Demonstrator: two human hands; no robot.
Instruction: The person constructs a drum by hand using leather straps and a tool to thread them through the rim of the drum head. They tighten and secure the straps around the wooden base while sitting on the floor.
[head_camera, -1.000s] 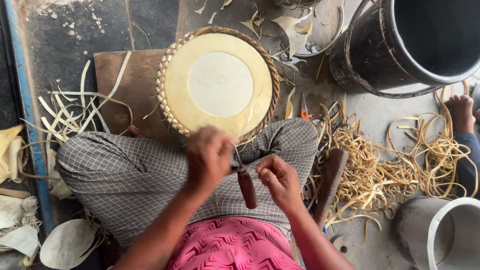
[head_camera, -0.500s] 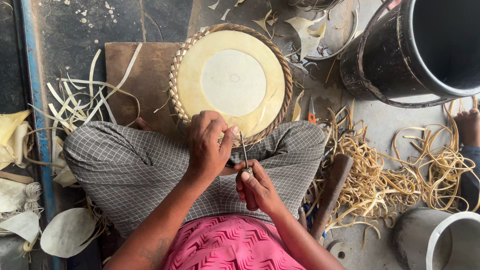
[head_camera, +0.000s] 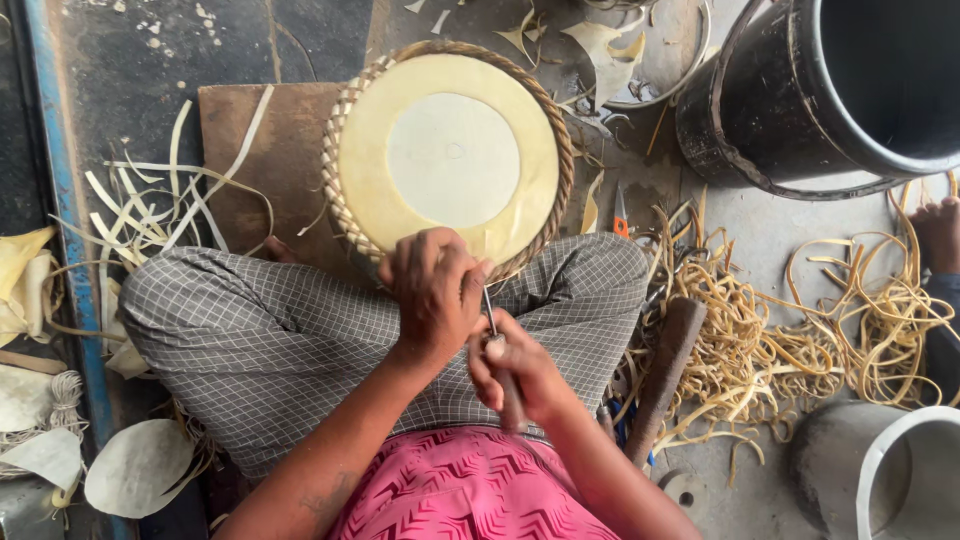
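left hand (head_camera: 432, 290) fingers closed on round woven tray (head_camera: 448, 160) rim at 6 o'clock | right hand (head_camera: 515, 370) grips awl (head_camera: 490, 318), shaft pointing 12 o'clock toward rim, just beside left fingers

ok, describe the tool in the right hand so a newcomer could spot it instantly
Start at the round woven-rimmed tray on the brown board. At its near rim the left hand grips the edge; beside it, the right hand holds a thin metal spike, the only metal thing there.
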